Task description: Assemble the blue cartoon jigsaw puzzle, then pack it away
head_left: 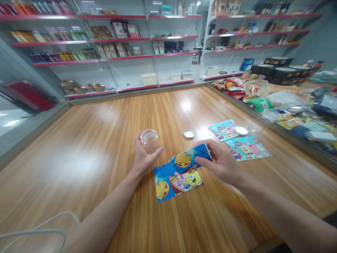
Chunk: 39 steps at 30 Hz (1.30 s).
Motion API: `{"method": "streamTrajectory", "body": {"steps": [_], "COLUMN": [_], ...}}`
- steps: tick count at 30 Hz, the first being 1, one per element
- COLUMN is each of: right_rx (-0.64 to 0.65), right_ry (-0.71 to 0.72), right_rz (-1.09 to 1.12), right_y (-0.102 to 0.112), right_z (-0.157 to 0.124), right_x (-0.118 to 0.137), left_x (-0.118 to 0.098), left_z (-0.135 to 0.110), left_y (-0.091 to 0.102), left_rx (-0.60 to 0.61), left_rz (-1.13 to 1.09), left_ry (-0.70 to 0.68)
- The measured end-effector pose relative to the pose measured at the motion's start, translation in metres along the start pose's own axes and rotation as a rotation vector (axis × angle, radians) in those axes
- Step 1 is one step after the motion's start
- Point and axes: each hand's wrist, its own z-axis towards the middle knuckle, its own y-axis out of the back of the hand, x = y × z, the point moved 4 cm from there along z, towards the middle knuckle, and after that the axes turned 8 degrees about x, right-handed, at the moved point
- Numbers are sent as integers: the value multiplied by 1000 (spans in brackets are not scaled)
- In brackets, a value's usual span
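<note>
My left hand [143,154] is wrapped around a clear, lidless jar [150,140] on the wooden table. Between the thumb and fingers of my right hand [217,158] is a blue cartoon card [185,159] with a burger printed on it. Its lower left part overlaps a second blue card [168,182], which lies flat and shows a burger and cartoon figures in a boat. A round metal lid [189,134] rests on the table just beyond my right hand.
Two light-blue cartoon cards [249,147] lie at the right, with a white lid [241,131] by them. Packaged snacks [263,93] crowd the right side. A pale cable [39,231] curves at lower left. Stocked shelves [118,58] stand behind the table.
</note>
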Motion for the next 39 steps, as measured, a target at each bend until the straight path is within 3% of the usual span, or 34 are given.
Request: {"method": "streamTrajectory", "body": {"steps": [3, 4, 5, 7, 9, 11, 13, 14, 17, 20, 27, 32, 35, 38, 39], "right_rx": [35, 53, 78, 137, 174, 187, 203, 210, 223, 236, 172, 149, 143, 152, 140], "right_ry": [26, 47, 70, 112, 135, 123, 85, 67, 63, 100, 185, 218, 201, 121, 101], "right_rz": [29, 47, 71, 129, 181, 208, 208, 199, 157, 107, -51, -134, -182, -172, -176], "right_y": [-2, -3, -5, -7, -8, -9, -10, -11, -12, -14, -13, -13, -15, -18, -18], "right_z": [-2, -3, -4, -6, -7, -8, -8, -8, -7, -6, -6, -7, -8, -8, -8], "right_x": [1, 2, 4, 7, 10, 11, 9, 8, 6, 9, 12, 14, 12, 6, 4], "left_x": [-29, -45, -60, -85, -105, -121, -128, -128, -116, -109, -111, -111, -117, -125, -125], "left_z": [-6, -10, -11, -6, -7, -17, -29, -33, -39, -38, -28, -27, -29, -36, -36], "left_y": [18, 26, 28, 18, -1, -18, -31, -35, -44, -48, -40, -37, -39, -41, -39], "left_rx": [-236, -355, -345, -9, 438, 809, 1053, 1087, 955, 841, 722, 664, 733, 876, 869], "left_rz": [22, 2, -31, -191, -538, -815, -1016, -1083, -1115, -993, -555, -380, -453, -608, -623], "left_ry": [-159, -273, -328, -212, 61, 286, 458, 531, 680, 719, 480, 405, 387, 462, 489]}}
